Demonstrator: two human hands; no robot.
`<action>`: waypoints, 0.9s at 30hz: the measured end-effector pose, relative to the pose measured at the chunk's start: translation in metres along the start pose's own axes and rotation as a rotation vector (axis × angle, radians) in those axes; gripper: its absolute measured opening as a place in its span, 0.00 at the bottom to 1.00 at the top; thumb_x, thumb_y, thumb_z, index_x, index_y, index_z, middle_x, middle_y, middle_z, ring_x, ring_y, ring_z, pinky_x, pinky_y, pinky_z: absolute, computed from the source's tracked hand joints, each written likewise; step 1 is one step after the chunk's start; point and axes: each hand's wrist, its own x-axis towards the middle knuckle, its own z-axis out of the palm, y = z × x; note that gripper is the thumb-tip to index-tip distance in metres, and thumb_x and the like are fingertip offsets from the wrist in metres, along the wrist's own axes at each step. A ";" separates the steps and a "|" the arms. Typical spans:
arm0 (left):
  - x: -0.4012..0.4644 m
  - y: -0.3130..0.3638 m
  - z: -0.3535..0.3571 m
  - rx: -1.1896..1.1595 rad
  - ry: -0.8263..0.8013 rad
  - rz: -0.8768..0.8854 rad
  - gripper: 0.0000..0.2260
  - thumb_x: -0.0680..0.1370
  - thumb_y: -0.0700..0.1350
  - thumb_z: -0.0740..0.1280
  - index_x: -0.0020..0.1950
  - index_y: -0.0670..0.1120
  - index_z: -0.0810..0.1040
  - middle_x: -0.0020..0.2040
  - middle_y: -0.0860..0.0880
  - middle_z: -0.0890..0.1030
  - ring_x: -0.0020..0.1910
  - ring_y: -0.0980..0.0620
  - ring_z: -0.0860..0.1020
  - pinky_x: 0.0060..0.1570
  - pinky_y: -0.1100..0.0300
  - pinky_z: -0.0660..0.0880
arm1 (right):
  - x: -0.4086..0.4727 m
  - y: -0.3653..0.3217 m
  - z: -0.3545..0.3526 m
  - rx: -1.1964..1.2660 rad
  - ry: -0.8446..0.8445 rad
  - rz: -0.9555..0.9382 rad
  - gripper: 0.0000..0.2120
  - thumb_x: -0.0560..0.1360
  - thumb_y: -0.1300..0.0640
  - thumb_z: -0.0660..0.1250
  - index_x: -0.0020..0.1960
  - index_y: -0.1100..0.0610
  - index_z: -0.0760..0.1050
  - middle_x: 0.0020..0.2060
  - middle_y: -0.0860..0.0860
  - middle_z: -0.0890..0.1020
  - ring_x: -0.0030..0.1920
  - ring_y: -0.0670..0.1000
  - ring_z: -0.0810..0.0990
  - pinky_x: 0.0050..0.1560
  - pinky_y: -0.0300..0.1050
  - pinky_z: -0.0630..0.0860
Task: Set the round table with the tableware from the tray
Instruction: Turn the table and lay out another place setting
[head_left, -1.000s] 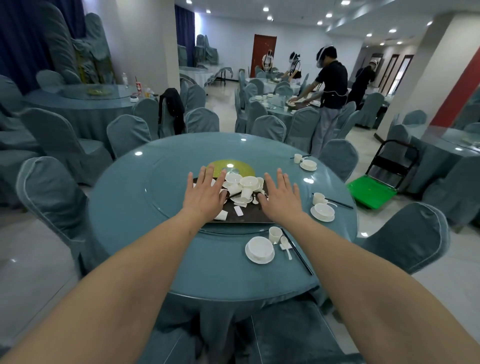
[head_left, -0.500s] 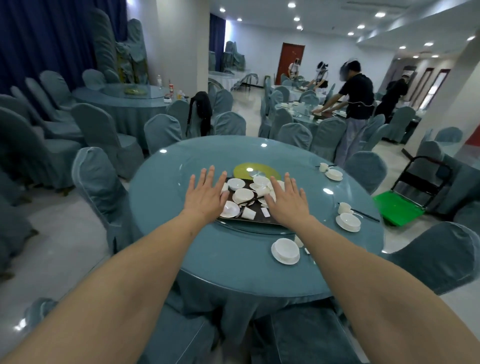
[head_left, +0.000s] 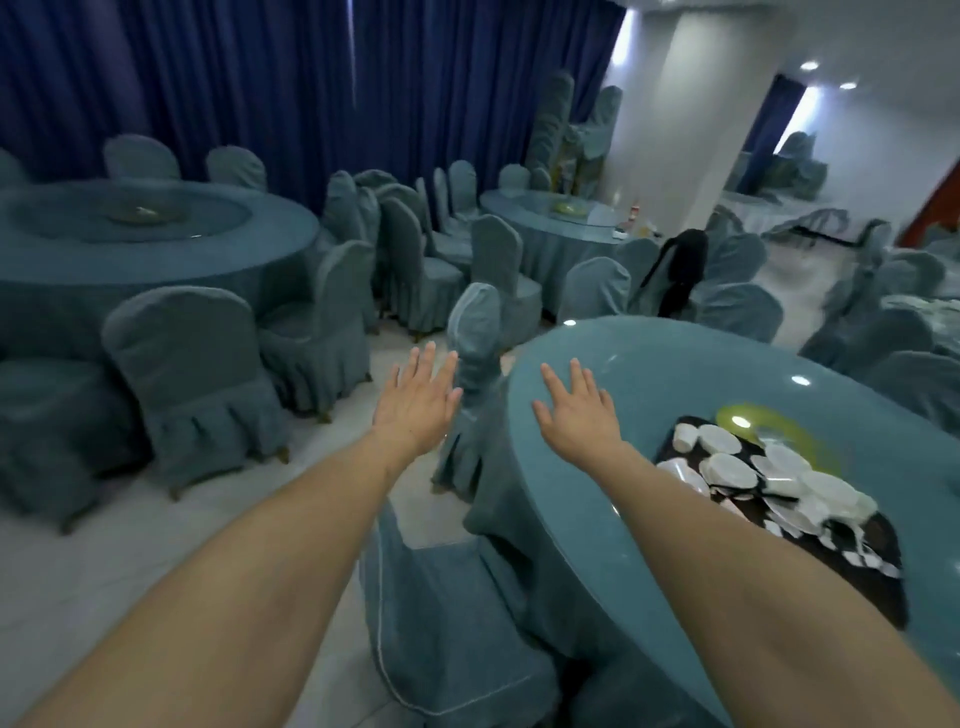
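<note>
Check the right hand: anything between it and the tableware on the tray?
Nothing visible. The right hand, fingers spread, is over bare table glass near the left edge. The tray of white tableware lies to its right across open glass. The left hand is off the table, in front of a chair.

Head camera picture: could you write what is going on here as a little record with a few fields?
place: dining hall with covered chairs and round tables
left hand: open, holds nothing, out past the table's edge
right hand: open, holds nothing, over the round table
tray: dark, on the table, to the right of both hands
tableware: white dishes piled on the tray
nearest chair: between the forearms, at the table's edge
</note>
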 end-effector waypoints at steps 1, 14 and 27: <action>-0.010 -0.023 -0.005 0.016 0.001 -0.040 0.27 0.84 0.57 0.45 0.81 0.52 0.46 0.82 0.46 0.46 0.80 0.44 0.47 0.77 0.43 0.52 | 0.007 -0.023 0.005 0.009 -0.013 -0.045 0.30 0.84 0.40 0.49 0.83 0.44 0.45 0.83 0.57 0.45 0.82 0.59 0.46 0.79 0.62 0.51; -0.091 -0.210 -0.051 0.133 0.065 -0.383 0.27 0.84 0.58 0.44 0.81 0.51 0.44 0.81 0.45 0.46 0.80 0.43 0.49 0.77 0.42 0.53 | 0.037 -0.246 0.036 0.113 -0.052 -0.409 0.30 0.84 0.40 0.47 0.83 0.43 0.44 0.83 0.56 0.45 0.82 0.58 0.46 0.79 0.62 0.51; -0.068 -0.308 -0.073 0.143 0.098 -0.399 0.27 0.84 0.58 0.44 0.81 0.51 0.42 0.81 0.44 0.46 0.80 0.43 0.48 0.77 0.42 0.52 | 0.080 -0.348 0.044 0.148 -0.022 -0.403 0.29 0.84 0.40 0.47 0.82 0.43 0.43 0.83 0.56 0.43 0.82 0.58 0.44 0.79 0.62 0.50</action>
